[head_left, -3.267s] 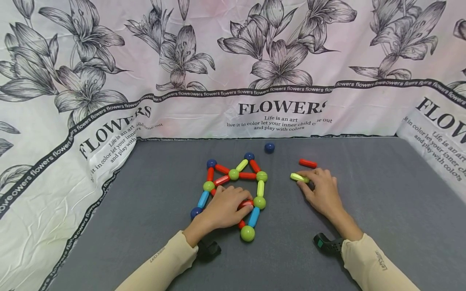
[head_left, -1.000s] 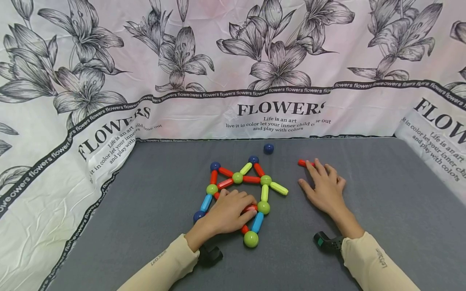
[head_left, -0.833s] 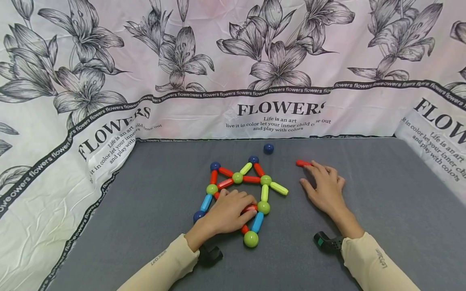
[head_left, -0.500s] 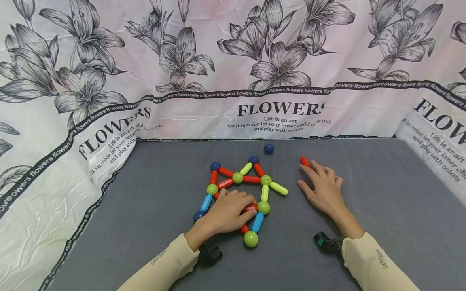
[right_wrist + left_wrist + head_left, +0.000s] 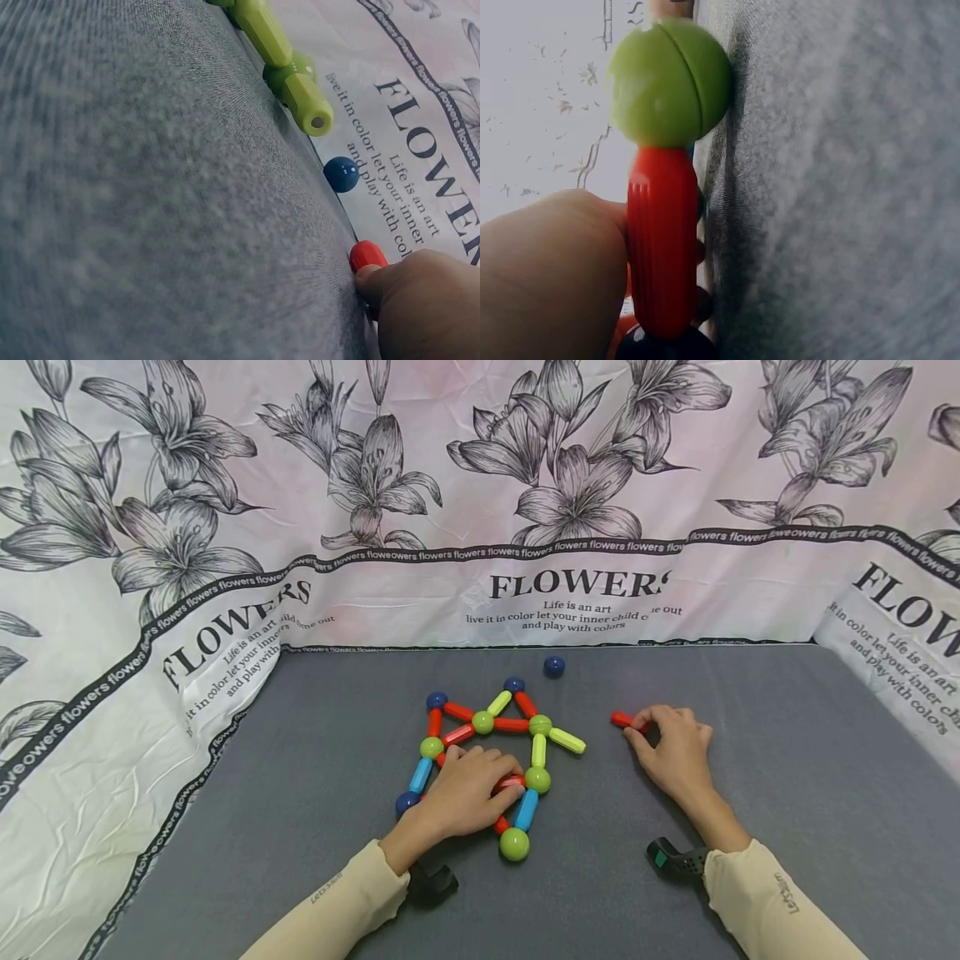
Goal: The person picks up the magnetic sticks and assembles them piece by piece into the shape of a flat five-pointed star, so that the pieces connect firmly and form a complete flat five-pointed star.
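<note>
A flat frame of magnetic rods and balls lies on the grey table in the head view. Over its middle is my left hand (image 5: 468,789), thumb and index finger pinching a red magnetic rod (image 5: 510,784) beside a green ball (image 5: 537,779). The left wrist view has a red rod (image 5: 662,240) between a green ball and a dark ball, with the thumb alongside. To the right of the frame, my right hand (image 5: 675,752) pinches another red magnetic rod (image 5: 622,719) by one end. A yellow-green rod (image 5: 567,741) sticks out rightward from the frame's upper right green ball (image 5: 540,725).
A loose dark blue ball (image 5: 554,667) lies behind the frame, near the table's back edge. Flower-printed cloth (image 5: 570,602) hangs at the back and left. Black wrist cameras, left (image 5: 433,885) and right (image 5: 675,860), sit close to the table.
My right hand has let go of the yellow-green rod, now joined to the frame, and has turned, gripped and drawn the red rod nearer. The left hand keeps its hold; the frame shifts slightly.
</note>
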Available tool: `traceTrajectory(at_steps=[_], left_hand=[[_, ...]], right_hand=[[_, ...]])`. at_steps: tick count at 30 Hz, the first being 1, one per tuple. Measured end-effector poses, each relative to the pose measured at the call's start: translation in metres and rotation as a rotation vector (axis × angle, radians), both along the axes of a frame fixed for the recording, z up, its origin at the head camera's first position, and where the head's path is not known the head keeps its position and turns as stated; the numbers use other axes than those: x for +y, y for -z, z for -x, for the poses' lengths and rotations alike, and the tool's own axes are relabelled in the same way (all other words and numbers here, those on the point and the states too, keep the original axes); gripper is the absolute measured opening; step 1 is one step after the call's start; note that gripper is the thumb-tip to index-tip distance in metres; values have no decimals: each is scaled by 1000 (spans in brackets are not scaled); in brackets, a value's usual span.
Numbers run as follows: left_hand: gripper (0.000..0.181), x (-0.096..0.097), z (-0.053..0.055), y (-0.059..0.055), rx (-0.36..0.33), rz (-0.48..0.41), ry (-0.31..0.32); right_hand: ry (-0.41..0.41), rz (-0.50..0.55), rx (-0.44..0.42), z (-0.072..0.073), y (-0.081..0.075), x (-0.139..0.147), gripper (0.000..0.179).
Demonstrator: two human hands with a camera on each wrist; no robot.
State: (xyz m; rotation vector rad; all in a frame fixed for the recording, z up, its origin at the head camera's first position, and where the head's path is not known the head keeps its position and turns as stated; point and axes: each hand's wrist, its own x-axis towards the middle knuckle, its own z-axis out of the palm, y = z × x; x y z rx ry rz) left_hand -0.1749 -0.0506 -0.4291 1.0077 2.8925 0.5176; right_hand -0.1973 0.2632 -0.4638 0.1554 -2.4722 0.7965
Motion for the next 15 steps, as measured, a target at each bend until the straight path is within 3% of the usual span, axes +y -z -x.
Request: traceTrajectory(at_steps=[8,15], left_hand=[[25,0,1,2,11,-12,-64],[26,0,1,2,10,-6,-64]], right_hand=[[-34,-33,-16,1,1,-1,31],[-75,-95,-25,0,1,-1,24]])
